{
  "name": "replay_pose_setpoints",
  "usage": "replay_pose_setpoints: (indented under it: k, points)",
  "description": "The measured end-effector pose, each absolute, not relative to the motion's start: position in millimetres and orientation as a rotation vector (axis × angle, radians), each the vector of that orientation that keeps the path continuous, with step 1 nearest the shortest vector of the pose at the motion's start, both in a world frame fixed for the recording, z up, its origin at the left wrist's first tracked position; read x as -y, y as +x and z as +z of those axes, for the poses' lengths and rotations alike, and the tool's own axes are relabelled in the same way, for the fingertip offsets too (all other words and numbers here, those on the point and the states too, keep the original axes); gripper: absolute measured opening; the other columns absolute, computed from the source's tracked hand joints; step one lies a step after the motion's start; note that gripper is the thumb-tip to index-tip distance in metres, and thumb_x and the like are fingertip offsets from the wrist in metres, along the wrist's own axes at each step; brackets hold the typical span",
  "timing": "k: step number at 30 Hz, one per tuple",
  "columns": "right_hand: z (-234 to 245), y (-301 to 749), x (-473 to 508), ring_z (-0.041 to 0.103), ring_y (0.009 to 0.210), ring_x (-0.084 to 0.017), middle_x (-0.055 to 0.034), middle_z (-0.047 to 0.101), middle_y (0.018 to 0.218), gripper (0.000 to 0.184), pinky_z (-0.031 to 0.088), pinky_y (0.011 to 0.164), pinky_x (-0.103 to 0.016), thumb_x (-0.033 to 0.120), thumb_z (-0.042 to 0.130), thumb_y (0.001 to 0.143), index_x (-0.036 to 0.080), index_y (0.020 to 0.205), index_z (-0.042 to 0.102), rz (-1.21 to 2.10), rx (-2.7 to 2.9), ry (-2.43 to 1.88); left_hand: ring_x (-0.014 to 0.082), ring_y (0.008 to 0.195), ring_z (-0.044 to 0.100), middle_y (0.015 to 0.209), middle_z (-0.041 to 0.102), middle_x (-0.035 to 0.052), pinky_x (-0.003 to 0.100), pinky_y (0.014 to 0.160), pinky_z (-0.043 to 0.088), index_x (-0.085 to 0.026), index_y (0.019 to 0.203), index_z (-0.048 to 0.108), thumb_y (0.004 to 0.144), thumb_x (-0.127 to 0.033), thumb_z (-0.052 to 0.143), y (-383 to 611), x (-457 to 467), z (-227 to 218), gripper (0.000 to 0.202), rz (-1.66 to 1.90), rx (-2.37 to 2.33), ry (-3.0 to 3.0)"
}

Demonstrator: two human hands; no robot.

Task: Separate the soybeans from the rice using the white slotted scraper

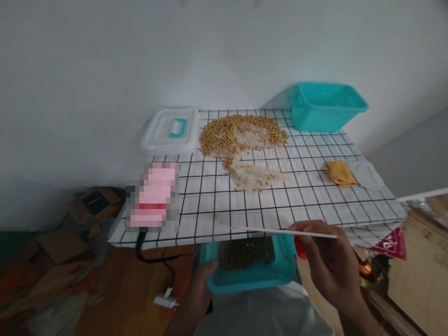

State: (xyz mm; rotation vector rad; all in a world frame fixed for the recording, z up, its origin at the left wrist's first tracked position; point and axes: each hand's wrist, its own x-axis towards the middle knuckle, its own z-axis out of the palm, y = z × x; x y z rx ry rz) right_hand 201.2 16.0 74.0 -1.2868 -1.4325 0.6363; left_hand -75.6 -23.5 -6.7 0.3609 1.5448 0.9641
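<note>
Teal tub: we have it near six o'clock, at the table's near edge; the teal tub [252, 284] looks like thin, fairly stiff plastic, light in itself.
Dark beans: the small dark beans [241, 255] lie loose inside it, so we judge that they add some weight and would slide if we tilted it.
Tub hold: our left hand [202, 283] grips the side wall at half past six, thumb by the rim; its other fingers are hidden. We judge the rim the surest place to hold.
White stick: our right hand [327, 263], at four o'clock, pinches the thin white stick [290, 232] near its right end. It looks very light, perhaps bendable; gripping nearer its middle would steady the blurred far tip.
Table: the table [203, 205] wears a white cloth with black checks. Tan beans [217, 137] and pale grains [250, 175] spread from the centre towards one o'clock.
Table edges: we see a clear lid [161, 130] at ten o'clock, a teal bin [318, 119] at two, a folded yellow cloth [339, 173] at three, and a pixelated pink object [154, 193] between eight and nine.
Room: a plain grey wall [210, 56] stands at twelve; cardboard boxes [58, 245] sit past eight, and a white plug block [165, 301] lies on the wooden floor [115, 298] at seven.
</note>
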Motion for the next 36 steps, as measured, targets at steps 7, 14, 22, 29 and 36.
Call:
replay_pose_setpoints:
  k: [7, 14, 22, 29, 36]
  points:
    - [74, 174, -61, 0.066, 0.097, -0.02, -0.0048, 0.067, 0.104, 0.018, 0.054, 0.084, -0.037, 0.018, 0.06, 0.095, 0.028, 0.11, 0.062, 0.499, 1.491, -1.257, 0.0356, 0.136, 0.053, 0.082, 0.08, 0.0059, 0.047, 0.122, 0.032, -0.025, 0.064, 0.07, 0.066, -0.034, 0.079, -75, 11, 6, 0.013, 0.917, -1.597, 0.32]
    - [77, 177, -72, 0.065, 0.102, -0.02, -0.0051, 0.067, 0.108, 0.017, 0.053, 0.087, -0.035, 0.021, 0.056, 0.098, 0.028, 0.112, 0.06, 0.763, 1.657, -1.178, 0.0386, 0.135, 0.053, 0.079, 0.079, 0.0054, 0.05, 0.125, 0.021, -0.024, 0.066, 0.072, 0.065, -0.035, 0.08, -88, 20, -6, 0.014, 0.929, -1.767, 0.381]
    - [78, 214, -51, 0.068, 0.096, -0.022, -0.0066, 0.068, 0.104, 0.014, 0.057, 0.078, -0.037, 0.021, 0.057, 0.097, 0.027, 0.109, 0.059, 0.862, 1.534, -1.133, 0.0372, 0.129, 0.059, 0.079, 0.08, 0.004, 0.048, 0.123, 0.026, -0.024, 0.067, 0.073, 0.065, -0.029, 0.078, -91, 20, -12, 0.007, 0.941, -1.682, 0.346]
    - [89, 217, -90, 0.066, 0.092, -0.02, -0.0056, 0.064, 0.099, 0.013, 0.054, 0.082, -0.037, 0.024, 0.066, 0.092, 0.024, 0.105, 0.062, 0.287, 1.335, -1.249, 0.0297, 0.114, 0.069, 0.083, 0.08, 0.0018, 0.039, 0.116, 0.038, -0.025, 0.072, 0.072, 0.066, -0.027, 0.077, -76, 11, 6, 0.008, 1.028, -1.417, 0.366]
    - [85, 204, -136, 0.065, 0.089, -0.021, -0.0051, 0.064, 0.096, 0.012, 0.053, 0.078, -0.037, 0.034, 0.06, 0.096, 0.025, 0.103, 0.059, 0.423, 1.386, -1.269, 0.0347, 0.109, 0.072, 0.077, 0.08, 0.0055, 0.047, 0.103, 0.052, -0.023, 0.075, 0.073, 0.067, -0.037, 0.078, -66, -4, 18, 0.017, 0.927, -1.354, 0.254]
